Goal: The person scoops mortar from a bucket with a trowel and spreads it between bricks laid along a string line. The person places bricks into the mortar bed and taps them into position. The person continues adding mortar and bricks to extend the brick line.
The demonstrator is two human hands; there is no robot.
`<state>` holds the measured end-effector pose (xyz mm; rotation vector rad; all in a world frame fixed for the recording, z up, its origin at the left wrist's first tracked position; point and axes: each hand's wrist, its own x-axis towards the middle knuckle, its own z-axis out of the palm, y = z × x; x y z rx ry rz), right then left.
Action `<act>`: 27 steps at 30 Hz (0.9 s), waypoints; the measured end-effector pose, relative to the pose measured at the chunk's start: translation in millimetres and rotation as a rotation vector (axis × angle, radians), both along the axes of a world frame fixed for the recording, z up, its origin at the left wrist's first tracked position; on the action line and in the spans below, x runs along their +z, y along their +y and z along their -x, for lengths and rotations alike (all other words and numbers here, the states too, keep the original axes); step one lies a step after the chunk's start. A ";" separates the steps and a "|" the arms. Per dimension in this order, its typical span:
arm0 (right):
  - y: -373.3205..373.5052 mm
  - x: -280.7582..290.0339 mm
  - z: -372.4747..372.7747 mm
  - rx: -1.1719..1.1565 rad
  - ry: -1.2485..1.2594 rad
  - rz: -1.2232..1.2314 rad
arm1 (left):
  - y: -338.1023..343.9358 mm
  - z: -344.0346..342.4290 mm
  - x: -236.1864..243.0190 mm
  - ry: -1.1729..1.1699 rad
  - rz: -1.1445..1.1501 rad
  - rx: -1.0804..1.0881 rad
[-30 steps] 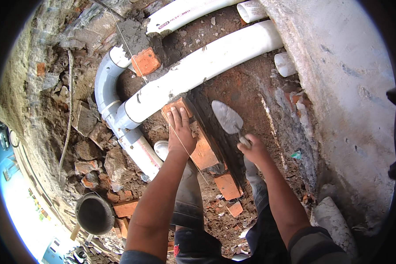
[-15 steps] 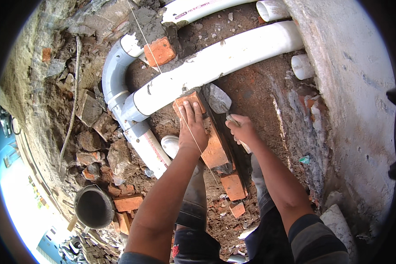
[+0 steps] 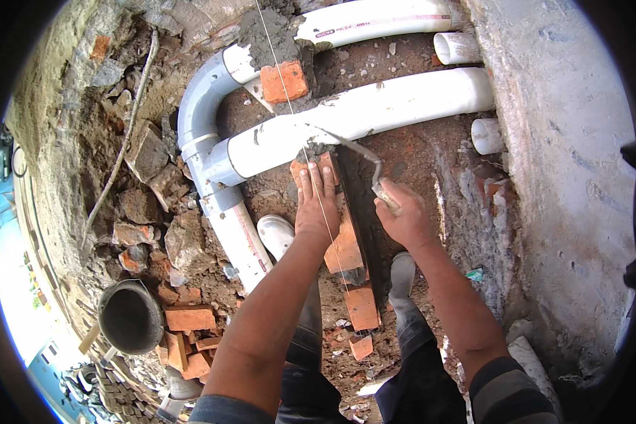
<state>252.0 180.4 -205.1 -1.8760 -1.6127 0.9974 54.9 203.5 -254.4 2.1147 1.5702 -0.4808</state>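
Observation:
My left hand (image 3: 318,208) lies flat, fingers stretched out, on the end brick (image 3: 331,164) of a low row of orange bricks (image 3: 345,244). In my right hand (image 3: 408,218), closed round its handle, is a trowel (image 3: 384,195); its blade is seen nearly edge-on, by the mortar at the brick's far end and the white pipe (image 3: 403,99). A thin taut string (image 3: 268,40) passes over the brick and across my left hand. Beyond the pipe, another orange brick (image 3: 285,81) sits against wet grey mortar (image 3: 267,39).
A grey elbow pipe (image 3: 194,113) joins the white pipes at left. A black bucket (image 3: 131,318) stands by loose bricks (image 3: 191,318) and rubble (image 3: 187,240). A rough plastered wall (image 3: 565,177) rises at right. My boots (image 3: 403,275) stand either side of the brick row.
The trowel has turned from showing its blade face beside the brick to nearly edge-on, its tip swung left toward the brick's far end. My left hand stays on the brick; the view has shifted.

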 end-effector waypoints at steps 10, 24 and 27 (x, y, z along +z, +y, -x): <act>-66.2 -48.6 -33.9 -0.322 0.162 0.340 | 7.1 -4.0 17.9 0.043 0.107 0.011; -128.4 -131.1 28.4 -0.873 0.674 1.001 | 4.3 -0.4 10.3 0.006 0.038 -0.046; -76.6 -142.1 44.7 -0.799 0.543 0.843 | 5.0 -1.3 13.3 -0.010 0.035 -0.045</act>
